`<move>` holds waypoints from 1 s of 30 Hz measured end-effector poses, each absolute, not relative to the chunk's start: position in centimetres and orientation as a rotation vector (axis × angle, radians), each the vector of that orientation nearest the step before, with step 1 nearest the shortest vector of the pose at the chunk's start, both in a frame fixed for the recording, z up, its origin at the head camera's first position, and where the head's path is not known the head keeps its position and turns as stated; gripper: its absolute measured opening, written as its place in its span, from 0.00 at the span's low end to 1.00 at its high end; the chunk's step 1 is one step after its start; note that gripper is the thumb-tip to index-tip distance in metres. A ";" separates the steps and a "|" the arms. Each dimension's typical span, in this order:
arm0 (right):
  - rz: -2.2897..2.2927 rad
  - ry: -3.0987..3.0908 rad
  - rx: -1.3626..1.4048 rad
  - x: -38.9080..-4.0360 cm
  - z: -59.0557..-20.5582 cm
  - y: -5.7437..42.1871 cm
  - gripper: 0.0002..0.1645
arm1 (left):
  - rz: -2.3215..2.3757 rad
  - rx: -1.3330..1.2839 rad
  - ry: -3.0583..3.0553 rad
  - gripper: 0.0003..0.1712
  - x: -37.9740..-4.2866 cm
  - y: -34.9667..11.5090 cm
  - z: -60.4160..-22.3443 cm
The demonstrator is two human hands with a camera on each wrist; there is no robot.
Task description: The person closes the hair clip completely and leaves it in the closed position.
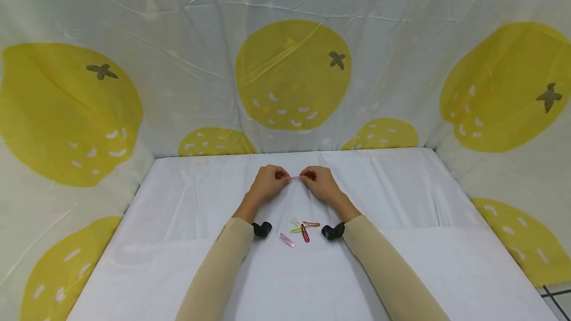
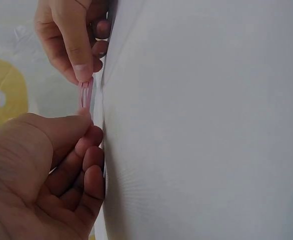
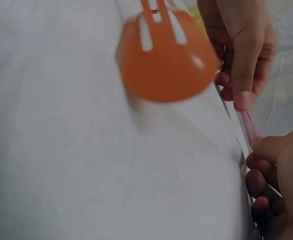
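Between my two hands, over the far part of the white table, is a pink snap hair clip [image 2: 86, 95] stretched lengthwise from one hand to the other. My left hand [image 1: 266, 183] pinches one end of it between thumb and index finger. The other end is pinched the same way by my right hand [image 1: 322, 183]. Its slotted middle shows between the fingertips in the left wrist view, while both ends are hidden under the fingers. In the right wrist view an orange hair clip [image 3: 166, 70] looms large, close to the camera.
Nearer me, between the forearms, lie a red clip [image 1: 305, 233], a yellow-green clip [image 1: 294, 231], a whitish clip [image 1: 295, 221] and another pink clip [image 1: 287, 240]. White cloth covers the table [image 1: 379, 271]. A lemon-print curtain [image 1: 383, 63] stands behind and at both sides.
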State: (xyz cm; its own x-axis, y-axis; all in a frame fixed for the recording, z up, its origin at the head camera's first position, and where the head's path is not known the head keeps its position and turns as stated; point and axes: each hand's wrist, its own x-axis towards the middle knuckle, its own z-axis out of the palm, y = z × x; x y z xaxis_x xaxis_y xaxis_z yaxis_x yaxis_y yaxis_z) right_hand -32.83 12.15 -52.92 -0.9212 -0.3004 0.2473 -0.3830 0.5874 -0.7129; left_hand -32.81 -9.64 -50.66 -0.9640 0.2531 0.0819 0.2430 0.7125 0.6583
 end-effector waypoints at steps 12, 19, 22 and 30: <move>1.205 -2.772 0.495 -33.2 -52.6 11.4 0.07 | 1.117 0.251 2.963 0.06 -32.9 -8.8 -50.5; 1.200 -2.782 0.476 -33.2 -52.5 11.3 0.08 | 1.095 0.215 2.986 0.06 -32.8 -8.7 -50.4; 1.196 -2.785 0.472 -33.2 -52.5 11.3 0.08 | 1.098 0.205 3.004 0.06 -32.8 -8.7 -50.3; 1.219 -2.803 0.445 -33.2 -52.5 11.4 0.08 | 1.135 0.167 3.001 0.07 -32.7 -8.6 -50.2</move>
